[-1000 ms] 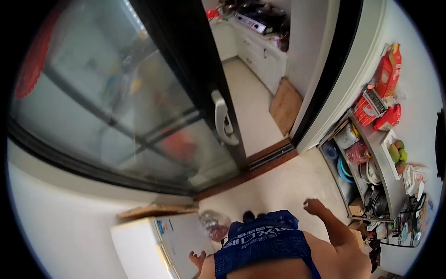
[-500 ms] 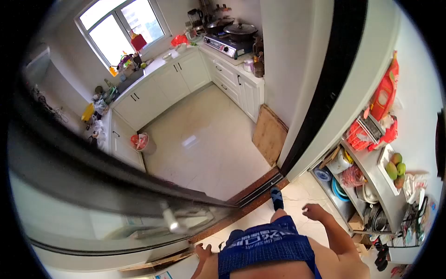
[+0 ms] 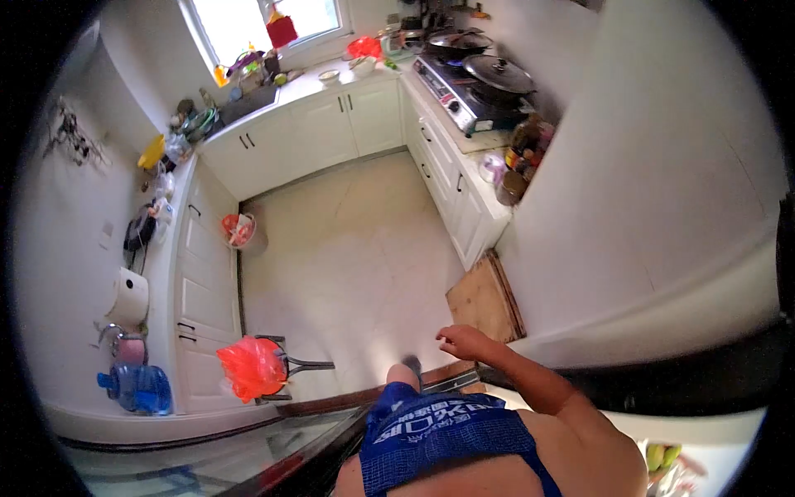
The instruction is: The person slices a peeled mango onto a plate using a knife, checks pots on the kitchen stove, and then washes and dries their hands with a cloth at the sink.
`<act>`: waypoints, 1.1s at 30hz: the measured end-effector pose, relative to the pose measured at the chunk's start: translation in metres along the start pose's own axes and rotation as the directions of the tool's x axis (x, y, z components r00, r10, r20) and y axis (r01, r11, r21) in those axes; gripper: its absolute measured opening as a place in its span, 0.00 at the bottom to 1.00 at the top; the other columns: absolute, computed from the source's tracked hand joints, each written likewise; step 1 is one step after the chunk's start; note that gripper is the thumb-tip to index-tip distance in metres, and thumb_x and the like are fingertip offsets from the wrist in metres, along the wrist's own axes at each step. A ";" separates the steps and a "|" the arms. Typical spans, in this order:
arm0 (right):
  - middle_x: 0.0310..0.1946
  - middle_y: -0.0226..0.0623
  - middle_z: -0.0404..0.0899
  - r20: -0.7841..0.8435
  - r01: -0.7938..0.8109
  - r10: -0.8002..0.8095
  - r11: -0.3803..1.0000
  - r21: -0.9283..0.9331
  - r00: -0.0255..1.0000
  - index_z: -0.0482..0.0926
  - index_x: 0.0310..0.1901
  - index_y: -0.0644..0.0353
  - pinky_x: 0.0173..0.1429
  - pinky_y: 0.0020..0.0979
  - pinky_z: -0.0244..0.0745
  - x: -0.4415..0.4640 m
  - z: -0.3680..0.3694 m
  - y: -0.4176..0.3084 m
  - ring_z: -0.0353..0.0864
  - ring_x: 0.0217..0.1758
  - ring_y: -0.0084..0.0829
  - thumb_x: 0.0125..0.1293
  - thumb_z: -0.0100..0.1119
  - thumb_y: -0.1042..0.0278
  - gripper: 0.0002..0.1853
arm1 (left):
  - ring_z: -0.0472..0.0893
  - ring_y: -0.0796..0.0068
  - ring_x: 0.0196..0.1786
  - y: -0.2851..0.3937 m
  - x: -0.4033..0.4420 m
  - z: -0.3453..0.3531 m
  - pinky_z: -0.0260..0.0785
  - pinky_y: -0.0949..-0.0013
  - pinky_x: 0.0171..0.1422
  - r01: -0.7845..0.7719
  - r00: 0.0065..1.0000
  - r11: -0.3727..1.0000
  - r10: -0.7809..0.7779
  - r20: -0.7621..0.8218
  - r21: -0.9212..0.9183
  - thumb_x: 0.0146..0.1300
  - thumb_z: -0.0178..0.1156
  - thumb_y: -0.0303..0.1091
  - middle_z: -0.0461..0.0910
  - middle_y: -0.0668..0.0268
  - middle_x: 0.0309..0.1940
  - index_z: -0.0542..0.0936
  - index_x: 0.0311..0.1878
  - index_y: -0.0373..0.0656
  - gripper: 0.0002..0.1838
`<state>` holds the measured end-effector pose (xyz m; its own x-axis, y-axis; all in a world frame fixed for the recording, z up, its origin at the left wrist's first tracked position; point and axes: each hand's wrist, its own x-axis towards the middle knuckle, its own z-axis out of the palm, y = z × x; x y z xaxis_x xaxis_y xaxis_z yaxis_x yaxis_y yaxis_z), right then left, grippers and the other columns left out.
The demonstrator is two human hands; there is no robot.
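Observation:
My right hand (image 3: 458, 338) hangs in front of my body, over the kitchen floor (image 3: 356, 257). Its fingers are loosely bent and apart, and I see nothing in them. Nearest to it, flat wooden boards (image 3: 484, 300) lean against the wall on the right. My left hand is out of view. I wear a blue apron (image 3: 439, 427) with white lettering. One foot (image 3: 412, 363) is at the door threshold (image 3: 451, 381).
Left of the doorway, a red plastic bag (image 3: 251, 367) lies on a stool (image 3: 306, 364). A waste bin (image 3: 252, 234) stands by the left cabinets (image 3: 207, 273). Lidded pans (image 3: 498, 74) sit on a gas stove (image 3: 460, 98). A blue water jug (image 3: 141, 389) is at far left.
I have moved forward into the kitchen doorway. The stool with the red bag has come into view, the shelf on the right has mostly left it, and my left hand has dropped out of sight.

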<state>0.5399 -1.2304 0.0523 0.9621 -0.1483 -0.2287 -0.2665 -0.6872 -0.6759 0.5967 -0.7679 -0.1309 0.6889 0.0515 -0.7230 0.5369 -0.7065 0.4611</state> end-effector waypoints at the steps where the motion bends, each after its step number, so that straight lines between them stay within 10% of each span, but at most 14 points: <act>1: 0.42 0.49 0.83 0.035 0.016 -0.016 1.000 -0.003 0.999 0.79 0.50 0.61 0.51 0.43 0.76 0.024 -0.009 -0.002 0.82 0.46 0.47 0.65 0.60 0.61 0.16 | 0.77 0.56 0.49 0.008 0.005 0.009 0.70 0.54 0.54 0.014 1.000 1.000 -0.014 -0.002 -0.021 0.53 0.70 0.46 0.77 0.49 0.46 0.74 0.53 0.31 0.32; 14: 0.44 0.48 0.83 0.181 -0.069 0.081 0.995 -0.068 0.980 0.78 0.53 0.60 0.53 0.42 0.77 0.246 -0.143 0.032 0.83 0.47 0.44 0.65 0.60 0.60 0.18 | 0.78 0.58 0.48 0.204 0.141 -0.007 0.71 0.56 0.53 0.053 0.998 0.989 -0.057 -0.023 -0.136 0.54 0.69 0.45 0.78 0.49 0.45 0.74 0.53 0.30 0.30; 26: 0.38 0.49 0.83 -0.326 -0.004 0.024 0.998 0.062 0.945 0.80 0.49 0.61 0.50 0.43 0.77 0.447 -0.338 0.081 0.83 0.42 0.47 0.62 0.61 0.60 0.17 | 0.79 0.59 0.46 0.420 0.274 -0.040 0.72 0.58 0.52 0.004 0.999 0.999 -0.006 -0.044 -0.041 0.55 0.69 0.43 0.79 0.49 0.44 0.75 0.52 0.30 0.29; 33: 0.38 0.51 0.83 -0.653 -0.239 0.188 0.971 0.012 0.734 0.80 0.48 0.60 0.49 0.46 0.77 0.569 -0.542 0.108 0.83 0.43 0.50 0.60 0.62 0.58 0.18 | 0.80 0.60 0.46 0.573 0.337 -0.031 0.73 0.59 0.51 0.017 1.000 0.999 -0.017 0.003 0.045 0.56 0.69 0.42 0.79 0.49 0.43 0.75 0.52 0.29 0.28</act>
<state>1.0895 -1.7747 0.2292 0.6929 -0.7025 0.1624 -0.4891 -0.6234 -0.6100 1.1519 -1.1339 -0.0946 0.6779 0.0617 -0.7326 0.5262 -0.7366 0.4249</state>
